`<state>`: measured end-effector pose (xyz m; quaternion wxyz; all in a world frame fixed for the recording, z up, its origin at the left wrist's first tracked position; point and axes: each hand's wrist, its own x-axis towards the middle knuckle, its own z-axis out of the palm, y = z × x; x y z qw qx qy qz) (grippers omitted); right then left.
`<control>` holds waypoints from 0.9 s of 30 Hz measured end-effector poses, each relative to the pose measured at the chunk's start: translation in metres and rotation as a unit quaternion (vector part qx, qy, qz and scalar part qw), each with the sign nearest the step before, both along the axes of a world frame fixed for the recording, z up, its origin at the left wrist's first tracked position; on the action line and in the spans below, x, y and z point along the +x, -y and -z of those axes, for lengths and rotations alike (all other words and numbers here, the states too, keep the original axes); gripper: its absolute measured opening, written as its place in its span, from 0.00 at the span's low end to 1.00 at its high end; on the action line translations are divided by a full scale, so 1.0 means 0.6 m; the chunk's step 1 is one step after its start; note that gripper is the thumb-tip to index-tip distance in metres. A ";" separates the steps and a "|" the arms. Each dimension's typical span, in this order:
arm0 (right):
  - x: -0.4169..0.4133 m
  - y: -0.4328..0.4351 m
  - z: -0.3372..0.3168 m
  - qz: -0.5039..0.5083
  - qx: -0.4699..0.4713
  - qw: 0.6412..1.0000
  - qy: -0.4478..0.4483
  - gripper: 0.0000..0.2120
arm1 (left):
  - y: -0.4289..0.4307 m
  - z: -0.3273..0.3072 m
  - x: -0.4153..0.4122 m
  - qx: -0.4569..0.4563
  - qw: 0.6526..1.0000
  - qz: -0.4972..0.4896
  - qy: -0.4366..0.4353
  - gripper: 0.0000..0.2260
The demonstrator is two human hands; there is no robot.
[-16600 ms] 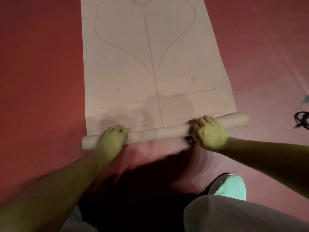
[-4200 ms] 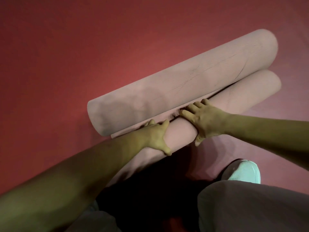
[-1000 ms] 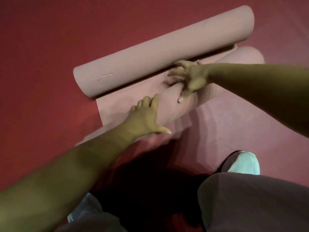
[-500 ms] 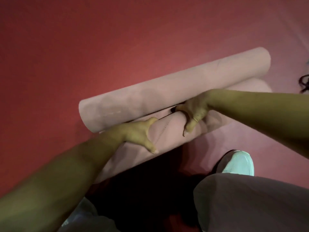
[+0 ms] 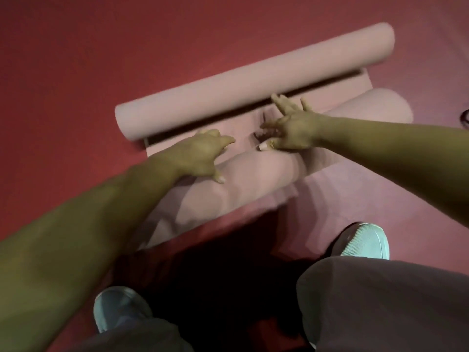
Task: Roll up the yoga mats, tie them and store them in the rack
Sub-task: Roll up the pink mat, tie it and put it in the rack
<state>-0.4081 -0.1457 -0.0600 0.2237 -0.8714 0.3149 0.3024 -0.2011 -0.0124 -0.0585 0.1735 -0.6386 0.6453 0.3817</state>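
A pale pink yoga mat lies on the red floor as two rolls joined by a short flat strip [image 5: 342,96]. The far roll [image 5: 253,82] runs from lower left to upper right. The near roll [image 5: 243,184] lies just below it, partly under my forearms. My left hand [image 5: 203,154] rests on top of the near roll with fingers extended toward the flat strip. My right hand [image 5: 291,125] presses spread, straight fingers on the flat strip between the rolls, thumb at the near roll's edge.
Red floor [image 5: 76,59] surrounds the mat. My two light shoes [image 5: 363,242] [image 5: 119,308] and grey trouser legs [image 5: 380,301] fill the bottom. A dark cord-like item [image 5: 465,118] shows at the right edge.
The far roll has moved away from the near roll, exposing a flat strip between them. My right hand has opened from gripping the near roll and now lies flat on that strip.
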 end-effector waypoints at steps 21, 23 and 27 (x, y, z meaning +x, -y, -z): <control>0.059 0.040 0.002 -0.057 -0.015 0.998 -0.033 0.56 | -0.012 0.034 0.005 -0.211 0.973 -0.057 0.073 0.53; 0.070 0.052 0.007 -0.027 0.001 1.000 -0.007 0.53 | -0.022 0.026 -0.008 -0.234 0.969 -0.038 0.074 0.47; 0.062 0.049 0.015 -0.017 -0.060 0.997 0.044 0.46 | -0.029 0.038 -0.028 -0.134 0.983 -0.022 0.120 0.64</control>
